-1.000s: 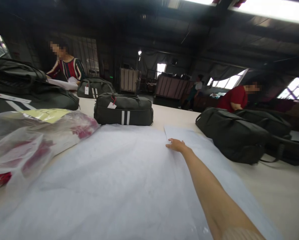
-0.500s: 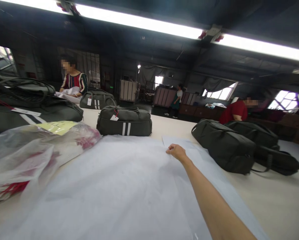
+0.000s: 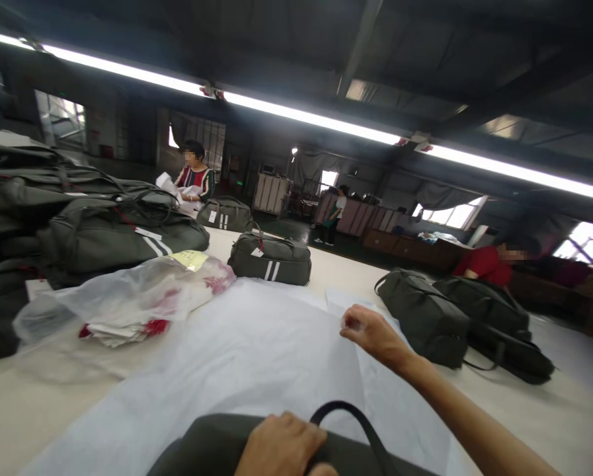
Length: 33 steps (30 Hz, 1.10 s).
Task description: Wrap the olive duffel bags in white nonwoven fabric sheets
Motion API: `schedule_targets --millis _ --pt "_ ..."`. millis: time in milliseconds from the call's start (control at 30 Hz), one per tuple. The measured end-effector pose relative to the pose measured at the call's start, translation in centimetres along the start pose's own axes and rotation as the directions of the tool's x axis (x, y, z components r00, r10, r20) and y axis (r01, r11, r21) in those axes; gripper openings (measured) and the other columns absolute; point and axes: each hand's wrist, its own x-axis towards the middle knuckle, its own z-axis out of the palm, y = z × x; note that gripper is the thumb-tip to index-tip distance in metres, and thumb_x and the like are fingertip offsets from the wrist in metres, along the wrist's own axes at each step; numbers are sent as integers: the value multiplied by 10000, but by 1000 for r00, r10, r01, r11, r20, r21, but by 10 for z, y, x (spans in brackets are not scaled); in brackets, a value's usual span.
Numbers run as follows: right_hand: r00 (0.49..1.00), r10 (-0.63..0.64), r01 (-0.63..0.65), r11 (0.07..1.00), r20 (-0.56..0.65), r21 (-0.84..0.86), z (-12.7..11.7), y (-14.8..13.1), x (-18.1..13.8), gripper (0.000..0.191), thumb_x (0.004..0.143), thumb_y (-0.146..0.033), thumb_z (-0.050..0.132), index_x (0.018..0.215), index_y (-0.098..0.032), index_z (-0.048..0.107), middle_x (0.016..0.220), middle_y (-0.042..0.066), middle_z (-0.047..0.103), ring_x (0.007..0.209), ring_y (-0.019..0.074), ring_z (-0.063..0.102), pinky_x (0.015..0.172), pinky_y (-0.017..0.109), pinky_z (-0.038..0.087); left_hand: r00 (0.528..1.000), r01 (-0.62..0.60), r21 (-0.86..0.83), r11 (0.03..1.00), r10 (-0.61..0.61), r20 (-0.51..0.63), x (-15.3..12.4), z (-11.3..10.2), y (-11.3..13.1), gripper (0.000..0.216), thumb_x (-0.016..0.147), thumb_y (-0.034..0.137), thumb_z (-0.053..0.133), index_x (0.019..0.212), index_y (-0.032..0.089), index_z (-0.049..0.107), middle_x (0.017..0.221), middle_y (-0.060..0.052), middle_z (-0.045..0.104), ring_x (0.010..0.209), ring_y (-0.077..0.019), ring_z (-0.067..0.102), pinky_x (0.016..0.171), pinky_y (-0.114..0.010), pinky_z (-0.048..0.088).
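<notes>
My right hand (image 3: 370, 332) is raised over a large sheet of white tissue paper (image 3: 256, 344) spread on the table, and its fingers pinch the sheet's far edge and lift it. At the bottom of the view my left hand (image 3: 281, 449) is closed on a dark green duffel bag (image 3: 211, 449) beside its black strap handle (image 3: 360, 423). This bag lies on the near end of the paper.
A striped green duffel bag (image 3: 270, 258) stands beyond the paper. More bags are stacked at left (image 3: 108, 231) and lie at right (image 3: 425, 317). A clear plastic bag (image 3: 127, 304) holds red-and-white items. One person (image 3: 193, 182) works at the far left, another in red (image 3: 484, 263) at right.
The view has pulled back and tilted. My right hand has lifted the paper's edge off the table. My left hand and the near bag have come into view.
</notes>
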Motion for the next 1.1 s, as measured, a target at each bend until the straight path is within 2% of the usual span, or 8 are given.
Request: schedule_targets --millis 100,167,300,500,667,867,967,1100 --pt "970 -234 225 967 -64 -122 -16 -52 -59 102 899 -219 562 800 -214 587 799 -6 580 713 136 535 676 270 405 970 212 -320 924 -238 -46 3 -24 15 272 901 297 542 1159 291 628 1091 -16 723 969 -199 682 845 -305 561" --pt "919 -381 349 907 -106 -234 -23 -81 -94 159 940 -183 511 797 -209 576 766 2 556 713 141 512 666 274 388 913 246 -403 882 -351 -209 0 -41 17 329 908 250 499 1227 266 580 1198 -49 680 1060 -202 656 885 -320 560" --pt "835 -531 463 818 -141 -341 -30 -119 -143 223 952 -90 444 793 -190 563 728 8 540 689 144 477 665 289 376 844 178 18 984 -143 -517 -2 -77 -2 604 832 74 477 1412 224 404 1481 -135 445 1361 -280 423 1075 -501 425" --pt "833 -542 475 804 -113 -359 -25 -132 -178 240 958 -89 444 1118 -192 590 803 19 609 714 158 525 684 307 444 928 60 562 825 162 -336 24 -121 -44 778 777 8 550 1486 221 309 1582 -170 259 1469 -335 189 1166 -597 212" --pt "891 -397 318 893 -222 -318 -19 -129 -193 531 950 -133 449 1460 -238 342 880 38 637 782 190 600 732 339 534 940 -95 644 759 282 -194 44 -138 -54 423 839 0 470 1200 176 600 1504 -153 418 1414 -337 332 1151 -604 240" --pt "909 -244 178 960 -337 -215 -22 -115 -200 284 899 -121 501 1130 -243 609 888 48 641 819 198 635 738 339 572 917 -133 653 746 342 -205 35 -159 -45 267 927 47 374 947 149 619 1027 -97 692 1075 -234 627 1095 -532 360" --pt "912 -233 178 966 -339 -187 -27 -116 -207 251 875 -73 493 1001 -237 635 852 34 628 809 184 640 720 307 564 905 -151 662 734 372 -206 16 -171 -31 273 970 97 334 878 156 585 763 -21 629 744 -161 620 1044 -452 420" --pt "899 -269 196 953 -346 -231 -29 -122 -230 319 888 -55 466 1095 -237 627 838 29 619 785 173 633 697 287 552 877 -261 658 706 459 -145 -26 -182 -5 266 965 74 332 863 185 551 720 12 571 693 -150 559 928 -363 467"
